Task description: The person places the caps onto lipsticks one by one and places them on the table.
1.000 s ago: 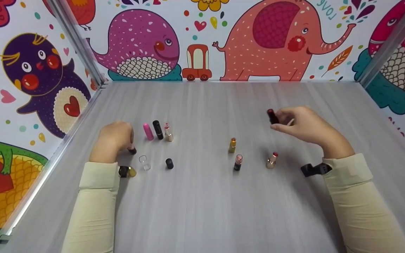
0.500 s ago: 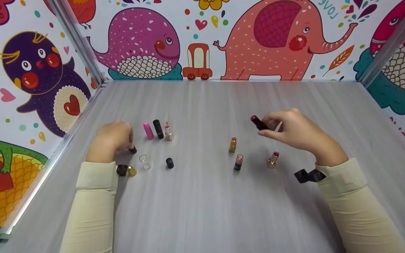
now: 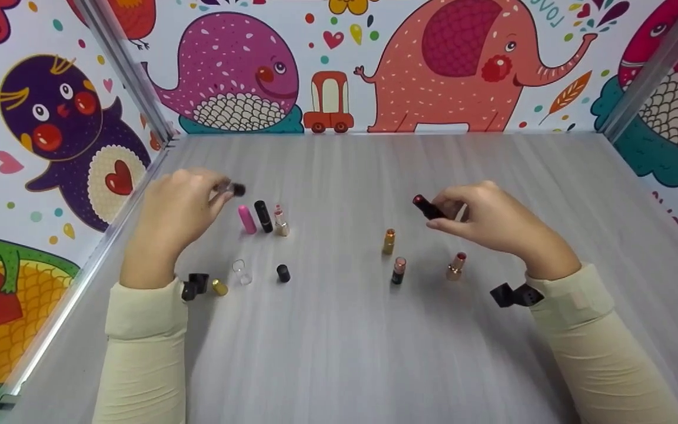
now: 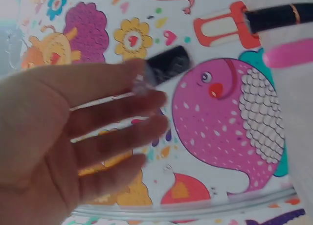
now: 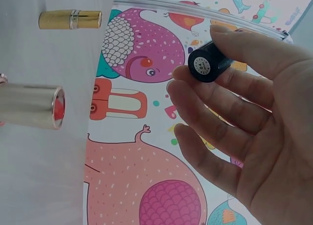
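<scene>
My left hand (image 3: 174, 212) is raised over the left side of the table, pinching a small cap (image 4: 167, 66) with a black end and a clear part between thumb and index finger. Opposite it, my right hand (image 3: 492, 221) pinches a dark lipstick (image 3: 427, 207) above the table. That lipstick leans to the left, its reddish top turned away from the hand; the right wrist view shows a round label on its base. Below and right of the left hand are a pink tube (image 3: 247, 219), a black tube (image 3: 263, 217) and a pink-tipped lipstick (image 3: 281, 222).
A clear cap (image 3: 242, 272), a black cap (image 3: 283, 273) and a gold cap (image 3: 219, 287) sit at the front left. Below the right hand stand a gold lipstick (image 3: 388, 242), a pink-and-black one (image 3: 398, 271) and a red-tipped one (image 3: 456, 267). Printed panels border the table.
My left hand has lifted the black-ended cap off the table, up and away from me. My right hand has carried the dark lipstick leftward and tilted it more.
</scene>
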Action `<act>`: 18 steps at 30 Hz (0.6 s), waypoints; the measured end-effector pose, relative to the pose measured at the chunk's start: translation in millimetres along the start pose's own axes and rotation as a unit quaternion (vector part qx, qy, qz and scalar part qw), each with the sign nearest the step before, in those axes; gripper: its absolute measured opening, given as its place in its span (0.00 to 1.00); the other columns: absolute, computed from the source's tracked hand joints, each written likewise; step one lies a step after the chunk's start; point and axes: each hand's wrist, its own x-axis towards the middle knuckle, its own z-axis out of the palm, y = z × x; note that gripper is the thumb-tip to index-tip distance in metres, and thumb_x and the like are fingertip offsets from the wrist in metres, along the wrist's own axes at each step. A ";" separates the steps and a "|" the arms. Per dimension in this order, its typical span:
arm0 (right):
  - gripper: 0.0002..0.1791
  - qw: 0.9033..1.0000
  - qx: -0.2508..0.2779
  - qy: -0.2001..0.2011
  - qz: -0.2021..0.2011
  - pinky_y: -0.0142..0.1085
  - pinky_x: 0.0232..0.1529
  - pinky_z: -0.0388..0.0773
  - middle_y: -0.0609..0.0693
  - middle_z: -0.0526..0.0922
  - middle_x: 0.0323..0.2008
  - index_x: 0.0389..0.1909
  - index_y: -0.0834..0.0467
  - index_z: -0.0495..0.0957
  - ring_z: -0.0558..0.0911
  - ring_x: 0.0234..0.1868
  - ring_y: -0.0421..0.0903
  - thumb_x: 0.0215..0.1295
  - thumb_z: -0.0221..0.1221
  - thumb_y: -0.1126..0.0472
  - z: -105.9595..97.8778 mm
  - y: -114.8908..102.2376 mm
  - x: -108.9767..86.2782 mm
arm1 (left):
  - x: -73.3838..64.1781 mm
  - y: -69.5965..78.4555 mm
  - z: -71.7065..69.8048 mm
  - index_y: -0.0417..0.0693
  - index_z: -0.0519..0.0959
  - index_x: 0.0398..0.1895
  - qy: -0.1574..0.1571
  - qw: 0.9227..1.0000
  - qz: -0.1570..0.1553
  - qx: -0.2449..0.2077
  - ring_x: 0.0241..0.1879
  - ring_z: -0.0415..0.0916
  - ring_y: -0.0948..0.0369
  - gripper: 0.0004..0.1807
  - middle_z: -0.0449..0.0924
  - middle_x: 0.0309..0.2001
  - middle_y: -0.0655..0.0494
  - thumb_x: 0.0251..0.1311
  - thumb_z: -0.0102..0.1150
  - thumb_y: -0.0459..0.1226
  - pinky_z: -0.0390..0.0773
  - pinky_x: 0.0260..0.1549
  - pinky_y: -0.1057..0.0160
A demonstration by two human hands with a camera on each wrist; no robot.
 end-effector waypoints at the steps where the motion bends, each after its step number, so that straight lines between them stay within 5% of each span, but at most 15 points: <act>1: 0.10 1.000 0.001 0.000 -0.003 0.35 0.34 0.82 0.43 0.89 0.32 0.42 0.55 0.89 0.84 0.32 0.38 0.64 0.77 0.58 0.0 -1.0 0.0 | 0.6 4.7 -0.3 0.40 0.89 0.48 0.024 1.000 0.017 -0.006 0.41 0.88 0.43 0.10 0.91 0.43 0.43 0.71 0.69 0.37 0.85 0.38 0.42; 7: 0.10 1.000 0.003 0.001 -0.016 0.34 0.33 0.82 0.43 0.89 0.32 0.42 0.55 0.89 0.83 0.31 0.38 0.64 0.77 0.58 -0.2 -7.0 -1.3 | 4.5 29.4 2.7 0.41 0.89 0.50 0.118 0.982 0.127 -0.071 0.36 0.88 0.50 0.10 0.91 0.45 0.47 0.69 0.71 0.34 0.86 0.34 0.51; 18: 0.09 0.999 -0.003 0.000 -0.049 0.34 0.32 0.78 0.41 0.88 0.32 0.42 0.54 0.89 0.82 0.31 0.35 0.64 0.76 0.59 6.6 -22.9 -2.2 | 8.1 59.2 23.6 0.40 0.89 0.51 0.117 0.958 0.196 -0.172 0.42 0.89 0.55 0.11 0.91 0.47 0.49 0.67 0.71 0.29 0.88 0.45 0.56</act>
